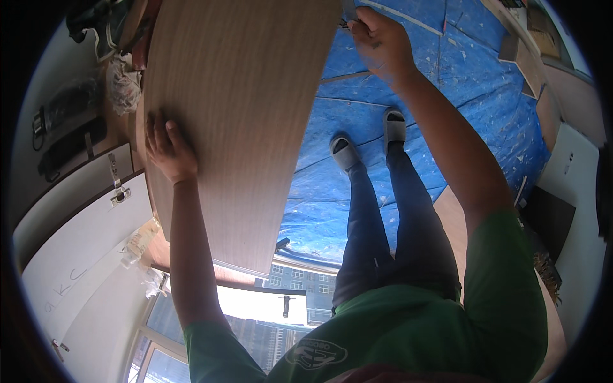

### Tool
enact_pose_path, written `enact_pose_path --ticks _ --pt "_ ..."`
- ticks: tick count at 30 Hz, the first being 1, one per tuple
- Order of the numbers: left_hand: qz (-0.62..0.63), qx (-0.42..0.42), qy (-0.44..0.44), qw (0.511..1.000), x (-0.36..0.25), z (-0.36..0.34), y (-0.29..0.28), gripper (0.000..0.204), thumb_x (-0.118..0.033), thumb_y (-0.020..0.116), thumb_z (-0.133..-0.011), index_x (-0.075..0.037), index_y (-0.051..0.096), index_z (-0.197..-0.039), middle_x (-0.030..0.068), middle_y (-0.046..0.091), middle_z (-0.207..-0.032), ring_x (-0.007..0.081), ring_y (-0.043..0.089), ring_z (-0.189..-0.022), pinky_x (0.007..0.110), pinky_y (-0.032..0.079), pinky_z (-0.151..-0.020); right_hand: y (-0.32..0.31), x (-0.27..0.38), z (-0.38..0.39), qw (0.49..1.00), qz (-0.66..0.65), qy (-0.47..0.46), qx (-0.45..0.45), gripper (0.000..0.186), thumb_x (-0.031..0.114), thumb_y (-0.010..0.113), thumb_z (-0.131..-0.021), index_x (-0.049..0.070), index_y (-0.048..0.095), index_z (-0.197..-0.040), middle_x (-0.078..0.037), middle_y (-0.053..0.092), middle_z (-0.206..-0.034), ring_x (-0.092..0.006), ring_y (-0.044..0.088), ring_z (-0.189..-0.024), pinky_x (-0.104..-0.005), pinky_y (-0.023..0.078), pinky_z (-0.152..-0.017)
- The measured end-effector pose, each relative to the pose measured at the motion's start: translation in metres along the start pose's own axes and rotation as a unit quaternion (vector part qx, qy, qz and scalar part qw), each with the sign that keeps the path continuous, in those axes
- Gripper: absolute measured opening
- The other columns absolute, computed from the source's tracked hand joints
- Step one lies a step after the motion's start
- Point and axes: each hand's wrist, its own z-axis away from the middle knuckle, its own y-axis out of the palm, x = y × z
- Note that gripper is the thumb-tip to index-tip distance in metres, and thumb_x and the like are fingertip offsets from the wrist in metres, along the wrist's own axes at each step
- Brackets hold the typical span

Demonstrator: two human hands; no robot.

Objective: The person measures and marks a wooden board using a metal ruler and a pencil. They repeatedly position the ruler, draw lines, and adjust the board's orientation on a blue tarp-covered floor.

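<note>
A long wood-grain panel (236, 96) lies in front of me, its straight right edge running up to the top of the view. My left hand (170, 148) rests on it near its left edge, palm down with fingers spread. At the far end of the right edge, my right hand (383, 48) is closed, thumb and fingers pinching a flat grey strip (349, 9). Most of that strip is cut off by the view's upper border, and its kind cannot be made out. A small dark part shows below it beside the panel edge.
Blue sheeting (364, 121) covers the floor, with thin strips of scrap on it. On the left, a white cabinet door (83, 255) carries metal hinges (118, 191). A crumpled plastic bag (124, 86) lies by the panel's left edge. Boards stand along the right side.
</note>
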Motion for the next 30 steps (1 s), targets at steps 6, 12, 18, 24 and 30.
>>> enact_pose_path --ticks 6,12,18,24,30 --pt "-0.002 0.003 -0.003 1.000 0.000 -0.001 0.000 0.051 -0.044 0.044 -0.107 -0.015 0.060 -0.146 0.0109 0.050 -0.157 0.0372 0.044 -0.144 0.054 0.033 -0.118 0.014 0.047 0.092 0.993 -0.019 -0.065 0.094 0.017 -0.001 0.066 -0.082 0.007 0.053 -0.090 -0.011 0.060 -0.076 -0.0313 0.063 -0.062 -0.0415 0.050 -0.054" --pt "0.007 -0.013 0.036 0.999 0.004 0.000 0.007 0.051 -0.043 0.043 -0.107 -0.015 0.060 -0.146 0.0118 0.051 -0.156 0.0376 0.044 -0.143 0.054 0.033 -0.117 0.016 0.099 0.175 0.955 -0.081 -0.097 0.268 0.016 -0.003 0.069 -0.083 0.005 0.056 -0.089 -0.010 0.058 -0.073 -0.0296 0.063 -0.064 -0.0425 0.050 -0.055" --pt "-0.013 -0.002 0.008 1.000 0.006 0.002 -0.004 0.051 -0.045 0.041 -0.108 -0.016 0.060 -0.146 0.0119 0.051 -0.156 0.0374 0.042 -0.145 0.053 0.032 -0.119 -0.016 0.061 0.063 0.994 -0.082 0.028 0.072 0.007 0.005 0.065 -0.095 0.004 0.058 -0.094 -0.014 0.063 -0.073 -0.0315 0.065 -0.060 -0.0406 0.049 -0.053" --pt "-0.011 0.002 -0.011 1.000 -0.001 0.001 0.001 0.054 -0.049 0.039 -0.108 -0.019 0.058 -0.149 0.0097 0.050 -0.158 0.0349 0.041 -0.146 0.052 0.029 -0.120 -0.052 -0.030 -0.071 0.996 0.077 -0.044 0.010 0.006 0.004 0.059 -0.093 0.006 0.056 -0.099 -0.018 0.058 -0.069 -0.0351 0.064 -0.067 -0.0449 0.049 -0.059" --pt "-0.010 0.006 -0.019 1.000 0.005 0.004 0.001 0.053 -0.050 0.040 -0.108 -0.020 0.059 -0.148 0.0069 0.049 -0.159 0.0326 0.040 -0.147 0.052 0.029 -0.121 -0.043 -0.029 -0.101 0.962 0.196 -0.190 0.022 0.010 -0.001 0.055 -0.088 0.006 0.052 -0.094 -0.023 0.058 -0.068 -0.0458 0.061 -0.066 -0.0508 0.048 -0.059"
